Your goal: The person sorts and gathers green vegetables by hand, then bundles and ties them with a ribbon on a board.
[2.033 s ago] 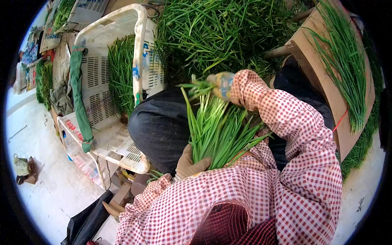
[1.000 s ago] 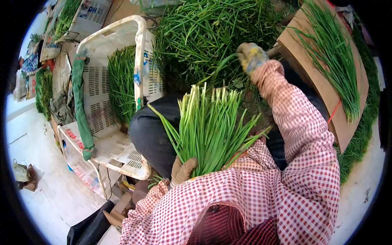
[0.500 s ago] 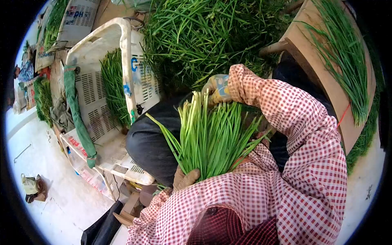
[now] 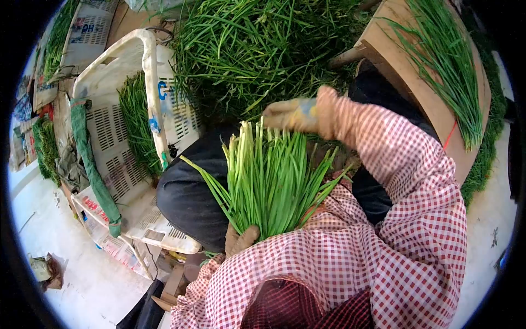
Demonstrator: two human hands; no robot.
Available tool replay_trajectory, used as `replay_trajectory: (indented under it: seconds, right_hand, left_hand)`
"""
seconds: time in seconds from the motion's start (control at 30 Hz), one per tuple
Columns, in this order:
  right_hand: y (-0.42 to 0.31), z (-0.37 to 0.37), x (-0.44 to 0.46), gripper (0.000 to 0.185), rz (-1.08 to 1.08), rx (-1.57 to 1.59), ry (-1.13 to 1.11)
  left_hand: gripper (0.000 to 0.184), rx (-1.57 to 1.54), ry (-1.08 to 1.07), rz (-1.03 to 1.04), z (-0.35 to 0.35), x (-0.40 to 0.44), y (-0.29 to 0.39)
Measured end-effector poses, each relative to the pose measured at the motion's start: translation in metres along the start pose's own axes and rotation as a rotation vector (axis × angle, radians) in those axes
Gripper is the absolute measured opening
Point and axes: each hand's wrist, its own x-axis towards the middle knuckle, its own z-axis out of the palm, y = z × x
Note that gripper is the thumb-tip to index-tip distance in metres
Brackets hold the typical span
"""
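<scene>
A bunch of garlic chives [image 4: 268,186] lies across my lap, its pale cut ends pointing away from me and its green leaves toward my body. My left hand [image 4: 242,240], in a brown work glove, is wrapped round the near left side of the bunch; part of that hand is hidden by the leaves and sleeve. At the far end, my right hand [image 4: 290,115], gloved with a blue and yellow patch, lies flat with fingers stretched out along the pale stem ends. Nothing shows within its fingers.
Beyond my knees is a large heap of loose chives [image 4: 263,49]. A white plastic crate [image 4: 109,120] with chives [image 4: 139,120] inside stands on the left. On the right, another bundle [image 4: 449,71] rests on a brown board [image 4: 383,38]. A green cloth roll [image 4: 93,164] hangs on the crate.
My right hand has gone from curled fingers beside the stem ends to fingers straightened flat across them. My left hand keeps its hold. The whole view has shifted slightly.
</scene>
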Motion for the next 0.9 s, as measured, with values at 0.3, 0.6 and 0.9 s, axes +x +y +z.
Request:
replay_trajectory:
  seconds: [0.3, 0.6, 0.9]
  right_hand:
    - [-0.058, 0.000, 0.003, 0.041, 0.144, -0.325, 0.293]
    - [-0.019, -0.087, -0.011, 0.047, 0.438, -0.103, 1.033]
    - [-0.011, -0.022, -0.054, 0.061, 0.440, 0.531, 0.293]
  left_hand:
    - [0.091, 0.580, -0.167, 0.045, -0.013, 0.010, 0.004]
    - [0.093, 0.388, -0.110, 0.042, -0.022, 0.012, -0.008]
    - [0.093, 0.395, -0.111, 0.038, -0.023, 0.016, -0.013]
